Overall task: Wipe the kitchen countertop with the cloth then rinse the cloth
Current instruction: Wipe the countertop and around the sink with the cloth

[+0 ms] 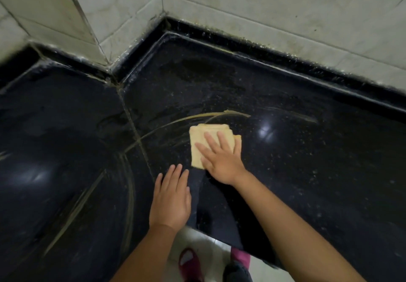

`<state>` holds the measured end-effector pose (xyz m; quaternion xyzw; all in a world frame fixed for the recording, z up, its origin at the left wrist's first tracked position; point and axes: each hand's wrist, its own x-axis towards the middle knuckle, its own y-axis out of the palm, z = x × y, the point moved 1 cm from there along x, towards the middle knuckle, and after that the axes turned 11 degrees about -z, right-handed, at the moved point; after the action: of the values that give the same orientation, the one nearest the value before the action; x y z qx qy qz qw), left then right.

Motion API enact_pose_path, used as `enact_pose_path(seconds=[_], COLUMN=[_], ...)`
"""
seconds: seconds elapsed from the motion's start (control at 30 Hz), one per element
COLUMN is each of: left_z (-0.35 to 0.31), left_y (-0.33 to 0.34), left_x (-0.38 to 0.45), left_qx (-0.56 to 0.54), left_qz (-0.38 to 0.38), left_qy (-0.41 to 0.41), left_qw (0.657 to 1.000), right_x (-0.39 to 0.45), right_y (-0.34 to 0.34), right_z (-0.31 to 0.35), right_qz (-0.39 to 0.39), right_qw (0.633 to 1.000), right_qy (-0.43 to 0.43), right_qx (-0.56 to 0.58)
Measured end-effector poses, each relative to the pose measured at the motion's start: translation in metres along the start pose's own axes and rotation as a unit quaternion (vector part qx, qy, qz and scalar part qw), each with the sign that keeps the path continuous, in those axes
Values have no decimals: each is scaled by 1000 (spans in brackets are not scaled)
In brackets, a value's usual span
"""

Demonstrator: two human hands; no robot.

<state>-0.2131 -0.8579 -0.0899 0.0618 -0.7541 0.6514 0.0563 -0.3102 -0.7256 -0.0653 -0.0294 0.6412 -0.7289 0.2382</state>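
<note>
Far to the left of the grip, the black polished surface [66, 149] carries pale arcing smear lines [129, 189] and a soft light reflection. A pale grout seam [134, 127] runs from the back corner toward the front edge, dividing the surface into two slabs.

Just left of and nearer than the grip, the left hand [170, 200] lies flat on the surface by the front edge, fingers straight and together, holding nothing.

The grip itself is the right hand [222, 163], spread open with the palm pressing down on the yellow cloth [206, 137]; the fingers lie flat across it rather than curled around it. The cloth is folded into a rough square, lies flat on the surface, and sticks out beyond the fingertips and to their left. A thin yellowish streak [211, 114] curves over the surface just beyond the cloth.

To the right of the grip, a bright light reflection [265, 131] sits on the speckled black stone. Behind everything, a raised black edge [263, 51] meets grimy pale wall tiles [285, 7].

Below the grip, past the front edge, pale floor [208, 246] and pink footwear [189, 264] show.
</note>
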Motion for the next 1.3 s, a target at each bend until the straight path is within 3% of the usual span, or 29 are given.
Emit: enact_pose_path(seconds=[0.1,0.17,0.23,0.3,0.37,0.43,0.5,0.57,0.7,0.8,0.97,1.03,1.1,1.17,1.23,1.3], left_z=[2,4,1,-4,-6,-5,-5,-6,0,0,-2,-2,-5,-9,-11,-11], left_y=[-1,1,2,2,2,3,3,3,5,5,3,1,0,0,0,0], left_x=[1,-1,-3,-4,-5,-4,-3,-1,-1,-2,0,-4,-5,-2,1,-1], left_qx=[-2,2,4,-5,-11,-7,0,-2,-3,-13,-53,-58,-63,-85,-106,-114], left_qz=[-18,-22,-15,-3,11,0,-7,-13,-42,-41,-22,-6,5,-2,-8,8], left_qy=[3,10,12,9,2,1,0,-7,-2,-4,-21,-25,-29,-35,-48,-58], left_qw=[1000,1000,1000,1000,1000,1000,1000,1000,999,999,998,998,998,996,993,992], right_x=[-53,-101,-144,-162,-145,-107,-58,-16,12,-25,-149,-195,-210,-194,-159,-118], right_y=[18,36,45,30,20,5,-6,-10,3,23,64,66,55,36,14,0], right_z=[-14,-40,-76,-108,-132,-133,-115,-83,-12,8,-38,-73,-106,-134,-143,-129], right_qz=[-35,-24,2,7,-44,-38,-31,-34,-19,-60,-50,-57,-51,-79,-58,-53], right_qw=[991,987,990,997,993,979,967,974,996,998,997,997,990,968,940,928], right_qy=[-121,-131,-95,0,94,200,251,223,82,-25,-34,11,120,236,335,368], right_qx=[-50,-88,-104,-79,-52,-14,-4,6,2,-25,-50,-50,-48,-40,8,39])
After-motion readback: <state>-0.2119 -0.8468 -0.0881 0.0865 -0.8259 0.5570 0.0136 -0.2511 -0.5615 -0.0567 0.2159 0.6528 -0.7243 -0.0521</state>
